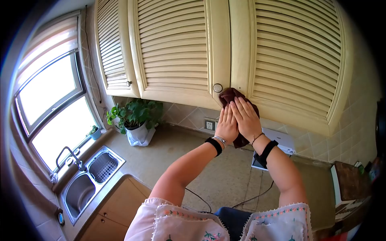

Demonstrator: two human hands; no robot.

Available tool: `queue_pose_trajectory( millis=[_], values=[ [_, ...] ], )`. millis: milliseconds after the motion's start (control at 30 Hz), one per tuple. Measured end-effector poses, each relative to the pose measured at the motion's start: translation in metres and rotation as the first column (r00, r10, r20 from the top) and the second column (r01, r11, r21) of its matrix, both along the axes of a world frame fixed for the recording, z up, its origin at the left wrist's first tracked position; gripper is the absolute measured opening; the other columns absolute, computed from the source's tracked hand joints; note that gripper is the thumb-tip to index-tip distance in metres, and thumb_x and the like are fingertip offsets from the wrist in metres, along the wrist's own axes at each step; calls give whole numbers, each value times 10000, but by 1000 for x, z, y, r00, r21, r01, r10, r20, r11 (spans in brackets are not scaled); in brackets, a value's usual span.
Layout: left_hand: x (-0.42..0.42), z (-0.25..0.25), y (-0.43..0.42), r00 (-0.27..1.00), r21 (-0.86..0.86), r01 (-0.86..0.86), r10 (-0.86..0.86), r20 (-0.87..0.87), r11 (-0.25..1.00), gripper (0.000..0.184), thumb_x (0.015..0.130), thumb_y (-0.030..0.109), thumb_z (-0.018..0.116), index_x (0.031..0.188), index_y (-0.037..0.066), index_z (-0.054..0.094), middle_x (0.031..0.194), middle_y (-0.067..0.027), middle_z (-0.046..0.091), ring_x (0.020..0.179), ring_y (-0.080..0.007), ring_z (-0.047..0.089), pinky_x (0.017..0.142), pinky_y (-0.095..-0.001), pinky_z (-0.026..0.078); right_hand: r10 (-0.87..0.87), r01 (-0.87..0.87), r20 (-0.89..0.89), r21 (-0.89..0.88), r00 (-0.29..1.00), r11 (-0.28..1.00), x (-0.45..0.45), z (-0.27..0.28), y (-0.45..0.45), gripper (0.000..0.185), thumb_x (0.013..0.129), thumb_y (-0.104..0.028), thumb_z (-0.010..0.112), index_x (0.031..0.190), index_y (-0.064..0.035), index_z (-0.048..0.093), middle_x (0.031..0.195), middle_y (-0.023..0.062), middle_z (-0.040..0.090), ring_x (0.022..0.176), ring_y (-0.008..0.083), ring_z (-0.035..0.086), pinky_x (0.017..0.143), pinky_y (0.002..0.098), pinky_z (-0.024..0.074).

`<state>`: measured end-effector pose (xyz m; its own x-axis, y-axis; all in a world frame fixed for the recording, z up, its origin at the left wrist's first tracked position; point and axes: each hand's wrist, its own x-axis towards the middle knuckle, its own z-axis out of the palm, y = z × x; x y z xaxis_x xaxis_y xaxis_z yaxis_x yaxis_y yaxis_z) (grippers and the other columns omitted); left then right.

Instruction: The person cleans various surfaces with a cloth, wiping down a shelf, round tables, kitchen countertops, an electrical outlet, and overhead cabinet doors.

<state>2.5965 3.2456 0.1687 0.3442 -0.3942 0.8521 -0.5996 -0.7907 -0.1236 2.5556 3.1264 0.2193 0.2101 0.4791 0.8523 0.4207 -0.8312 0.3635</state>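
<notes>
A dark brown cloth (229,94) is bunched against the lower edge of a cream louvered cabinet door (297,60), just right of a round knob (217,87). My right hand (246,120) presses it there with long, straight fingers. Close beside it, my left hand (227,126) also bears on the cloth, its fingers stretched upward and held together. Part of the cloth (241,141) hangs down between my wrists. Both palms are turned away from me, so how the fabric sits under them is hidden.
Below the cabinets runs a countertop (169,160) with a potted plant (138,116) and a white device (277,140). A double sink (80,193) with a faucet (70,156) stands at left under the window. A wall socket (209,125) and black cable (253,198) are near.
</notes>
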Motion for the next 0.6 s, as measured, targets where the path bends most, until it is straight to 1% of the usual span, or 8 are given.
queue_pose_trajectory(
  millis=[67,100,167,233,300,433,500,600],
  values=[
    [5,4,-6,998,-76,63,-61,19,995,624,842,218,456,1346,-99,269,1410,-322,228,1334,-426,209,1103,-499,144,21,-21,6,-26,1000,999,1,17,-4,429,862,-144,438,1280,-58,479,1336,132,446,1273,271,380,1046,396,317],
    [10,14,-8,997,-36,10,-8,75,999,629,848,238,456,1345,-100,268,1401,-334,230,1324,-455,204,1099,-515,139,47,-46,15,-54,999,997,2,28,-5,418,864,-146,439,1273,-71,490,1337,135,442,1265,282,384,1042,405,321],
    [22,42,-14,994,-73,44,-36,100,996,637,853,254,455,1348,-98,261,1407,-337,211,1328,-463,180,1096,-522,135,44,-44,78,0,996,999,3,58,-5,395,857,-141,453,1243,-89,525,1298,138,478,1245,289,401,1019,402,347],
    [15,80,-16,990,-97,75,-63,123,992,652,852,267,456,1355,-94,249,1414,-334,194,1341,-446,162,1097,-513,128,1,-2,144,13,990,1000,10,84,-6,411,854,-144,451,1258,-97,508,1310,134,470,1248,288,397,1033,399,338],
    [20,93,-21,989,-99,-18,32,141,995,695,849,294,464,1371,-86,208,1435,-319,147,1368,-404,105,1108,-490,85,1,-6,179,28,984,1000,16,97,-6,416,850,-152,464,1262,-117,510,1313,115,474,1249,283,398,1036,398,335],
    [22,82,-20,992,-92,-22,33,124,995,709,852,296,461,1382,-83,181,1456,-284,130,1375,-386,94,1110,-484,78,-49,21,204,138,978,990,18,77,2,413,842,-161,481,1250,-122,525,1303,105,489,1230,281,425,1011,413,356],
    [23,71,-20,992,-135,23,-5,126,991,712,850,290,456,1388,-80,174,1465,-259,138,1376,-372,108,1115,-478,77,-14,-14,204,136,979,991,24,65,2,416,836,-165,487,1248,-126,530,1291,111,501,1209,293,448,993,421,367],
    [22,57,-15,992,-99,7,6,127,995,705,840,277,452,1392,-69,182,1458,-260,162,1376,-362,126,1125,-466,64,-89,55,236,145,968,988,24,52,6,414,832,-167,487,1240,-123,541,1278,115,513,1187,291,467,974,414,379]
  ],
)
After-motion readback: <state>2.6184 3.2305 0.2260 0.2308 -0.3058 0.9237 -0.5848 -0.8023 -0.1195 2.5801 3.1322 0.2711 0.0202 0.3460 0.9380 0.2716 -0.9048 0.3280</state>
